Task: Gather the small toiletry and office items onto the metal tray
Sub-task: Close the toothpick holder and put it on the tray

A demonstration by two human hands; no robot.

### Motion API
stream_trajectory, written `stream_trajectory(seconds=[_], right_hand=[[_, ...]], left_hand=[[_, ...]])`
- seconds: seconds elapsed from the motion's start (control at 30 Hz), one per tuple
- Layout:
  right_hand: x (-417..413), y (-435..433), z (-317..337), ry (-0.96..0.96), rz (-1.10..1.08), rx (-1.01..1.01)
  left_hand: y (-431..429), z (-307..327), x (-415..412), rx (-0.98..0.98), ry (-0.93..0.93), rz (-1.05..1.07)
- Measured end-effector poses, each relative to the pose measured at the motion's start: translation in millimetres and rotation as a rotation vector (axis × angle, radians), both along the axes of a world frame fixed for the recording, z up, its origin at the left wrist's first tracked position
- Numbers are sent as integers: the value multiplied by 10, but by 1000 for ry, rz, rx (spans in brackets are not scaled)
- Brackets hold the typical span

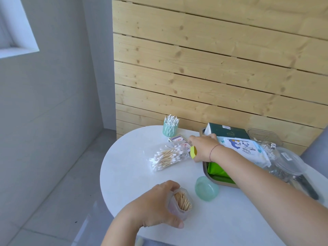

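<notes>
Nearest us, our left hand point(156, 206) grips a clear jar of toothpicks point(179, 204) on the white table point(134, 166). Our right hand point(202, 148), partly closed, pinches a small yellow object point(193, 152) just beside the metal tray point(206, 170), which holds a green packet point(217, 170) and wipes point(243, 148). A bag of cotton swabs point(168, 158) lies near the tray.

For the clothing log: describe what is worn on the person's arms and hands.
Both forearms are bare, with no sleeves in view. The right hand has a thin dark red string bracelet round the wrist and no glove. The left hand wears nothing visible: no glove, watch or bracelet. No rings show on either hand.
</notes>
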State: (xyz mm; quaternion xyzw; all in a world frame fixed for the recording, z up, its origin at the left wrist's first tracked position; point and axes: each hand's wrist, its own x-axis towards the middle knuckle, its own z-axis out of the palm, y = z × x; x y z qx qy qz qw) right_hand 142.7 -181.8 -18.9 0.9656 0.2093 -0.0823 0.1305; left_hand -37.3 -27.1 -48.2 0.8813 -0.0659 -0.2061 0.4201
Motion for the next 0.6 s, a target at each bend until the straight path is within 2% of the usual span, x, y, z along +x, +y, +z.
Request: stream_trajectory(seconds=[0.07, 0.13, 0.2, 0.27, 0.33, 0.47, 0.6], right_hand=[[-86, -27, 139, 31, 3, 205], [-267, -101, 268, 100, 8, 548], [-540, -172, 335, 290, 4, 919], [-862, -244, 335, 553, 14, 1185], [-1102, -304, 260, 638, 55, 1256], [-1267, -422, 67, 514, 151, 1193], [-1293, -540, -42, 411, 204, 1086]], left_hand=[[3, -6, 4, 1, -5, -1], [-31, -22, 10, 13, -14, -6], [-52, -89, 40, -13, -42, 47], [-89, -157, 74, -73, -81, 128], [-132, -198, 99, -172, -90, 187], [-211, -199, 134, -275, -100, 242], [-266, -203, 135, -279, -112, 237]])
